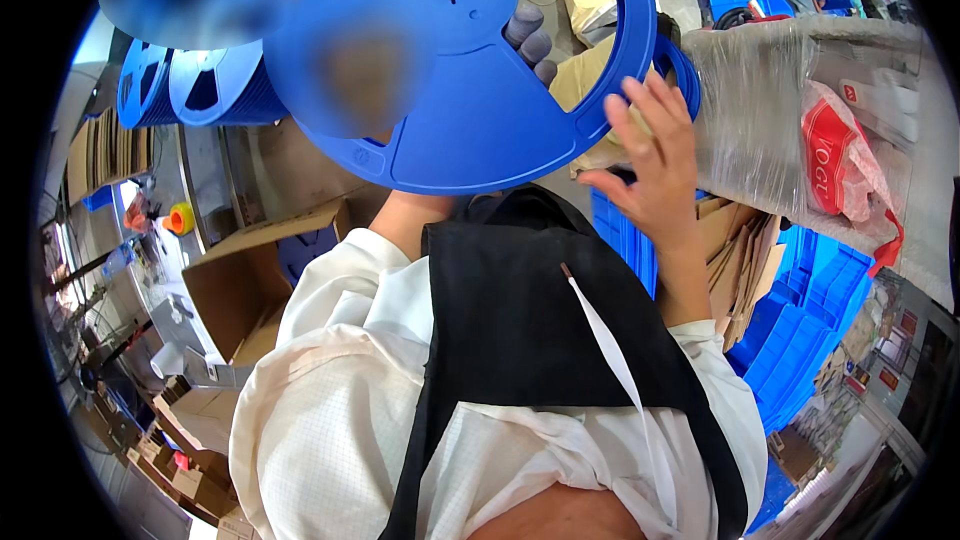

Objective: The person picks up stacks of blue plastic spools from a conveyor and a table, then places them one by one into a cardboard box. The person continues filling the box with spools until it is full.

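Note:
A large blue plastic reel [480, 130] with wide cut-out windows fills the upper middle, close in front of me. My left forearm goes up behind it, and most of that hand is hidden. Grey, finger-like shapes of what looks like my left hand [528, 35], perhaps gloved, show curled in the reel's right window, gripping it from behind. Bare and empty, my right hand [655, 165] is raised at the reel's right rim with its fingers apart. Whether its fingertips touch the rim I cannot tell. Another blue round part [682, 75] shows behind those fingers.
Stacked blue reels [225, 90] stand at the upper left. Below them is an open cardboard box [235, 295]. To the right, blue crates [785, 340] and flattened cardboard [735, 250] sit beneath a film-wrapped stack [745, 110] with a red-and-white bag [840, 160].

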`<state>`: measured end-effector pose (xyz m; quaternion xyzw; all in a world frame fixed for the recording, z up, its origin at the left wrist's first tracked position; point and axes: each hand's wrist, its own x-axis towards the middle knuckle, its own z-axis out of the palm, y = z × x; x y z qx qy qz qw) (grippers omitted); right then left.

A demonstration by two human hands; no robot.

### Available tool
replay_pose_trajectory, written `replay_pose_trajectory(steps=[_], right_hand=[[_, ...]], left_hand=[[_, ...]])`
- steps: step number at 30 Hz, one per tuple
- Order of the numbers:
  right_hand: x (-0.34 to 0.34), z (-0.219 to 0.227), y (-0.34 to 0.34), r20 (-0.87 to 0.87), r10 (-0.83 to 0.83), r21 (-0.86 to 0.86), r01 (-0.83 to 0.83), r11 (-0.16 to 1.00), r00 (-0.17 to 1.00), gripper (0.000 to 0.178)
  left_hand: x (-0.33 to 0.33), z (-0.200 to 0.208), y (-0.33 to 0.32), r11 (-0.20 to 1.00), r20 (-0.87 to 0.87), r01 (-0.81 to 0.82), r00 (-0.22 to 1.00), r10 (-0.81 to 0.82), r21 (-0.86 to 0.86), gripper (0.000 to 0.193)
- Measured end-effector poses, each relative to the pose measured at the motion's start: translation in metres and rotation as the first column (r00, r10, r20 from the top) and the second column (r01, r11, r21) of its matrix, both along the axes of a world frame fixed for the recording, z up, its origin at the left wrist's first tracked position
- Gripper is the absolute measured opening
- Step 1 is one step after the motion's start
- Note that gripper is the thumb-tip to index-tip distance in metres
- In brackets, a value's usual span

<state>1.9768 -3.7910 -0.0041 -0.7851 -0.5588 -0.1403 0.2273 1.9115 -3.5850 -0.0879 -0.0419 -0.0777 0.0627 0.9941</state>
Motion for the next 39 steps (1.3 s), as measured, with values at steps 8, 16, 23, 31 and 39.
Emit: replay_pose_trajectory(steps=[8, 16, 23, 31, 39], right_hand=[[0.054, -0.038, 0.065, -0.152, 0.098, -0.038, -0.105, 0.994, 0.983, 0.053], [0.087, -0.135, 0.093, -0.555, -0.175, 0.196, 0.332, 0.923, 0.813, 0.050], [0.209, -0.140, 0.029, -0.981, -0.083, -0.169, 0.555, 0.815, -0.177, 0.032], [0.250, -0.138, 0.017, -0.994, -0.068, -0.013, 0.530, 0.848, 0.084, 0.025], [0.183, -0.185, 0.046, -0.913, 0.356, 0.085, 0.762, 0.643, -0.199, 0.032]], left_hand=[[0.064, 0.010, 0.026, 0.917, -0.280, 0.122, 0.960, -0.011, 0.379, 0.067], [0.094, -0.036, -0.002, 0.550, -0.527, 0.325, 0.810, 0.257, 0.769, 0.053], [0.106, 0.019, 0.012, 0.733, -0.716, 0.303, 0.607, 0.344, 0.609, 0.013], [0.140, 0.014, 0.011, 0.406, -0.419, 0.214, 0.742, 0.524, 0.888, 0.044], [0.173, -0.031, -0.026, -0.098, -0.446, 0.436, 0.885, -0.133, 0.894, 0.047]])
